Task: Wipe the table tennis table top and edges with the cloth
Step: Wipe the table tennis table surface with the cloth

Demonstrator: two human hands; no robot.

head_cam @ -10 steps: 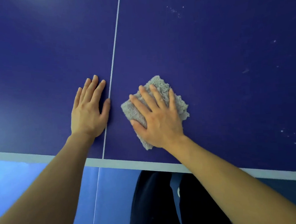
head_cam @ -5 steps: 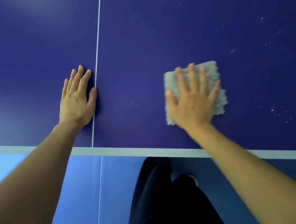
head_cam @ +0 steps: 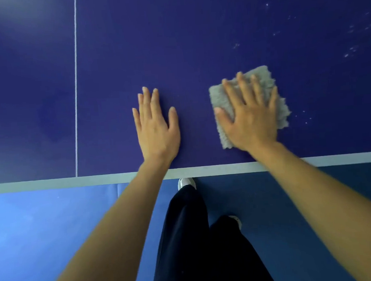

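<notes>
flat palm on soft cloth, close to the table's near edge

straight, splayed fingers (head_cam: 243,87) of the right hand (head_cam: 252,119), laid flat and pressing down on the grey cloth (head_cam: 261,77), not curled round it or pinching it. alongside, apart from the cloth, the left hand (head_cam: 157,131), also flat and uncurled, resting bare on the table top (head_cam: 196,42) and holding nothing. under the right palm, a fluffy, seemingly folded pad lying on the blue surface a little in from the pale edge band (head_cam: 95,180), well to the right of the white centre line (head_cam: 76,92). likely light, soft and limp, with nothing stiff to grab; best worked by downward pressure from a wide palm, to avoid bunching or trailing corners. close to square, so long axis hard to call; if anything, running away from the near edge and leaning slightly left, farthest corner just beyond the fingertips. ragged fringe along the right side, white specks (head_cam: 350,52) further right on the table. below the edge, blue floor (head_cam: 44,225), dark trousers (head_cam: 197,248) and a white shoe (head_cam: 186,183).
</notes>
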